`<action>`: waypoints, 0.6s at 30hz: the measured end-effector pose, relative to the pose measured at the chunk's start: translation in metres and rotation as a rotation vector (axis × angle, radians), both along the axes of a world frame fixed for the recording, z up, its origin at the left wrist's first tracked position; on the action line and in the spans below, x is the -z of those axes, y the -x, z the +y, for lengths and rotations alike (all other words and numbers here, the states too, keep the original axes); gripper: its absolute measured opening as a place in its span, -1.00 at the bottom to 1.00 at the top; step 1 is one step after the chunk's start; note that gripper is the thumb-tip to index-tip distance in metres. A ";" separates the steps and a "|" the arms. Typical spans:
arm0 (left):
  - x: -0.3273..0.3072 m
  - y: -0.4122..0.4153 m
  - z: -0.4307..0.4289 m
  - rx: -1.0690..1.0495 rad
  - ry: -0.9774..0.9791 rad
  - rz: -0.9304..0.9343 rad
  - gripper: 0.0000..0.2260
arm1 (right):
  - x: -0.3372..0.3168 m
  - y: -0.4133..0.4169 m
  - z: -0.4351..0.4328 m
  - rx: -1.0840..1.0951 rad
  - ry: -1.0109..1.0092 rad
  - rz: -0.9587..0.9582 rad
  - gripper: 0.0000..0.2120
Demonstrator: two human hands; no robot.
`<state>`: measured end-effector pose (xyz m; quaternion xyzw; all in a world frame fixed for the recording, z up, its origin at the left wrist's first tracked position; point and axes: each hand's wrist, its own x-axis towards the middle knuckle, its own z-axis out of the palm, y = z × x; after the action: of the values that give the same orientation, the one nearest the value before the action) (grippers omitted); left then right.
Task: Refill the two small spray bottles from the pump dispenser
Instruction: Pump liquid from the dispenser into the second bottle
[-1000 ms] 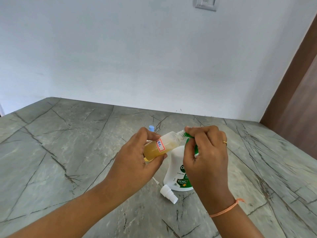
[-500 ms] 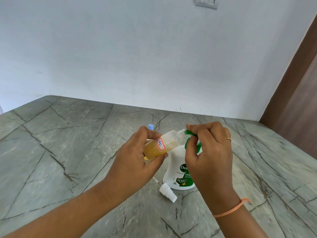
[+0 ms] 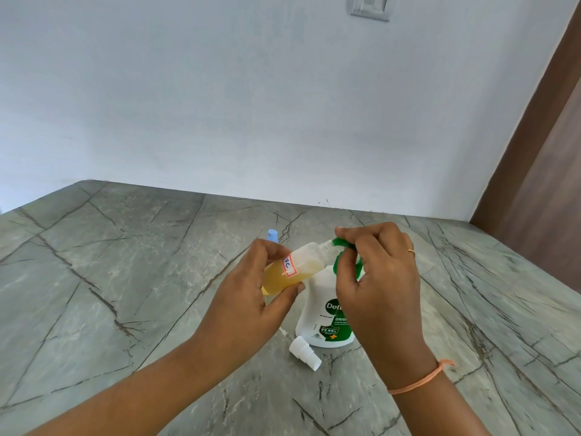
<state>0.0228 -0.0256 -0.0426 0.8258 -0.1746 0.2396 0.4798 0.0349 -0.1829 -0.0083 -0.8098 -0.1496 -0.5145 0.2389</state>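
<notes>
My left hand (image 3: 251, 297) grips a small clear spray bottle (image 3: 294, 267), tilted, part full of amber liquid, with a red-edged label. Its open neck meets the green pump nozzle (image 3: 342, 243) of the white pump dispenser (image 3: 320, 313), which stands on the marble counter (image 3: 125, 278). Over the green pump head lies my right hand (image 3: 377, 278), its fingers curled round it. The bottle's white spray cap (image 3: 305, 354) lies on the counter in front of the dispenser. Behind my left hand only the blue top of a second small bottle (image 3: 273, 236) shows.
A pale wall (image 3: 251, 105) closes the counter at the back, with a switch plate (image 3: 371, 7) high up. A brown wooden panel (image 3: 540, 184) borders the counter's right side.
Both hands, the tilted bottle and the pump stay together. My right hand has shifted slightly on the pump head.
</notes>
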 end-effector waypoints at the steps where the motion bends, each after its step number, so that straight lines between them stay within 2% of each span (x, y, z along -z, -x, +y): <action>1: 0.000 0.000 0.000 0.010 0.006 0.003 -0.69 | -0.001 0.000 -0.001 0.000 -0.005 0.007 -0.76; 13: 0.007 0.003 -0.004 0.107 -0.079 0.031 -0.65 | -0.005 0.004 -0.004 0.023 0.022 -0.001 -0.81; 18: 0.004 0.003 -0.005 0.124 -0.010 0.040 -0.72 | -0.005 0.004 -0.004 0.033 0.030 -0.008 -0.83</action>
<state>0.0193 -0.0308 -0.0465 0.8203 -0.2173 0.1921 0.4930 0.0306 -0.1868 -0.0030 -0.8137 -0.1448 -0.5192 0.2176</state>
